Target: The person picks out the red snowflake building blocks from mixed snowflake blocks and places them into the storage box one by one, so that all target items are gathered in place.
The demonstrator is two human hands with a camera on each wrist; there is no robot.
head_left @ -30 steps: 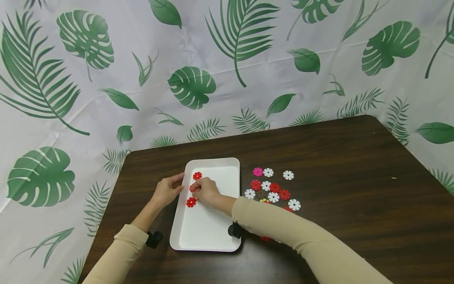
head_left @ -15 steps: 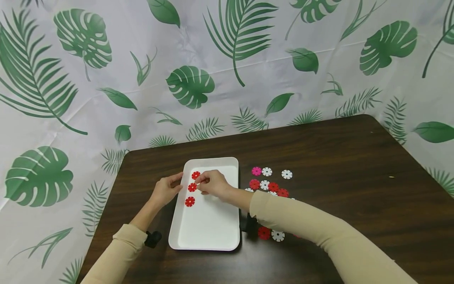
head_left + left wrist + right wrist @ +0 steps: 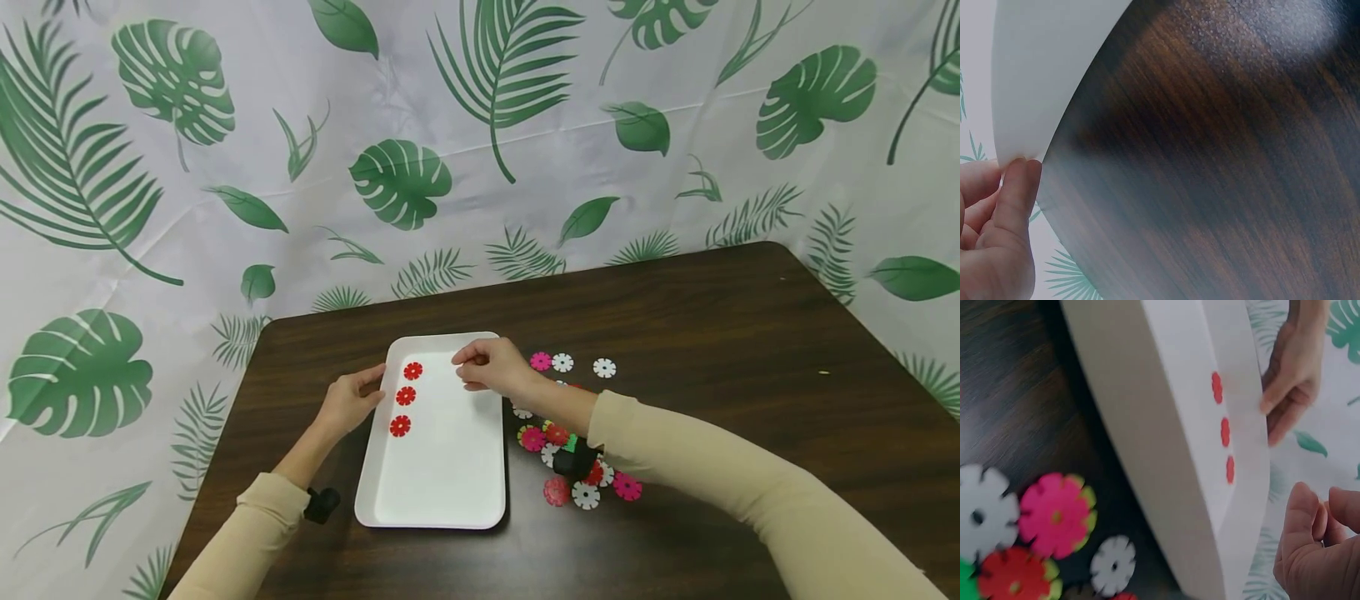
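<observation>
A white tray lies on the dark wooden table. Three red toothed discs sit in a column along its left side, also seen as red discs in the right wrist view. My left hand rests against the tray's left rim, its fingertips touching the tray edge. My right hand hovers over the tray's far right corner with fingers curled and thumb against forefinger. Nothing shows in the right hand.
Several loose discs in white, red, pink and green lie on the table right of the tray; a pink disc lies closest to the tray wall. A leaf-print cloth hangs behind. The table's right half holds nothing.
My right hand left a red disc in the tray's left column and drew back to the right, across the tray to its far right corner. The left hand stayed at the rim.
</observation>
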